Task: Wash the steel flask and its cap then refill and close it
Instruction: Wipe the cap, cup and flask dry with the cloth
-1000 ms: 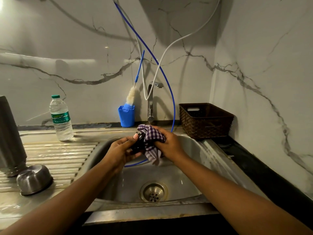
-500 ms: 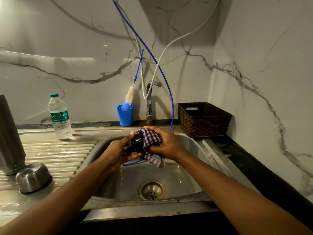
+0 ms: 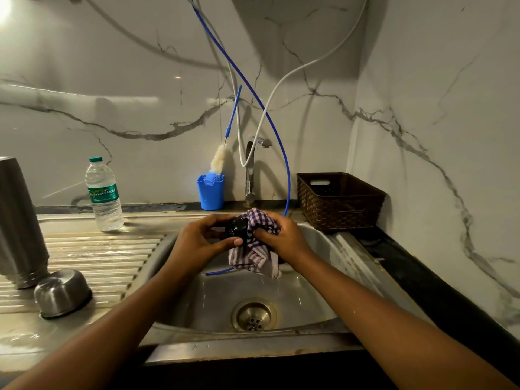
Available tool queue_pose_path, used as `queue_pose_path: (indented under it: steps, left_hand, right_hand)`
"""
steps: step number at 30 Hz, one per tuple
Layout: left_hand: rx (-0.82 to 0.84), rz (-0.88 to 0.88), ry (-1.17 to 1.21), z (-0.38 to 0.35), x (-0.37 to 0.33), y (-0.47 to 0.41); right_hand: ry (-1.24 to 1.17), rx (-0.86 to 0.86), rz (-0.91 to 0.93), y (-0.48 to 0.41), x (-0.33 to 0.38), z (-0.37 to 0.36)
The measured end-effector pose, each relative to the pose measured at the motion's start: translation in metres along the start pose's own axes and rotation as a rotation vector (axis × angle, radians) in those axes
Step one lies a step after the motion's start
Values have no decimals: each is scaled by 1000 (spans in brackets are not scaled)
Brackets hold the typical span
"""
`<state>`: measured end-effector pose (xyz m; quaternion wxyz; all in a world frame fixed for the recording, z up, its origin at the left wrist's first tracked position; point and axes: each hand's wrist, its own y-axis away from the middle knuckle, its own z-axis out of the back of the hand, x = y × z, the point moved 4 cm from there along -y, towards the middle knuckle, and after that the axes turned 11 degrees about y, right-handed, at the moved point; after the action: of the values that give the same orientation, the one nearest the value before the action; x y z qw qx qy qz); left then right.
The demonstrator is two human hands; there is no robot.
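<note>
Over the steel sink (image 3: 318, 282), my left hand (image 3: 199, 243) grips a small black flask cap (image 3: 235, 228). My right hand (image 3: 284, 235) presses a purple-and-white checked cloth (image 3: 253, 256) against the cap, and the cloth's loose end hangs down toward the basin. The steel flask (image 3: 19, 220) stands upside down on the ribbed drainboard at the far left. A steel cup-shaped lid (image 3: 62, 292) lies upside down in front of it.
A plastic water bottle (image 3: 104, 194) stands at the back of the drainboard. A blue cup with a bottle brush (image 3: 211, 191), a tap (image 3: 249, 167) and hanging blue and white hoses are behind the sink. A brown basket (image 3: 339, 201) sits at right.
Both hands have kept rubbing the cap with the cloth, turning it slightly; more of the black cap shows now. The view has shifted a little.
</note>
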<state>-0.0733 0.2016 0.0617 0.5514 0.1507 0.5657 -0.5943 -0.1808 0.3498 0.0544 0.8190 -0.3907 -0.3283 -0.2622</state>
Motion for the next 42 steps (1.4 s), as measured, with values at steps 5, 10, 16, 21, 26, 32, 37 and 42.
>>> queue_pose_path:
  steps: [5, 10, 16, 21, 26, 32, 37, 42]
  left_hand:
    - [-27, 26, 62, -2, 4, 1]
    - [-49, 193, 414, -4, 12, 0]
    - [-126, 412, 701, -7, 16, -5]
    - [-75, 459, 492, -6, 12, -5]
    - [-34, 64, 84, -3, 2, -2]
    - [-35, 153, 284, -3, 10, -1]
    - [-24, 413, 607, -11, 18, -4]
    - [-10, 293, 330, -7, 8, -5]
  right_hand:
    - [86, 29, 29, 0, 6, 2]
    - [156, 58, 95, -2, 13, 6]
    - [182, 46, 168, 2, 22, 3]
    - [161, 0, 103, 3, 12, -1]
    - [78, -52, 6, -2, 1, 1]
    - [117, -16, 56, -2, 10, 4]
    - [190, 36, 113, -2, 13, 8]
    - [197, -45, 95, 0, 14, 6]
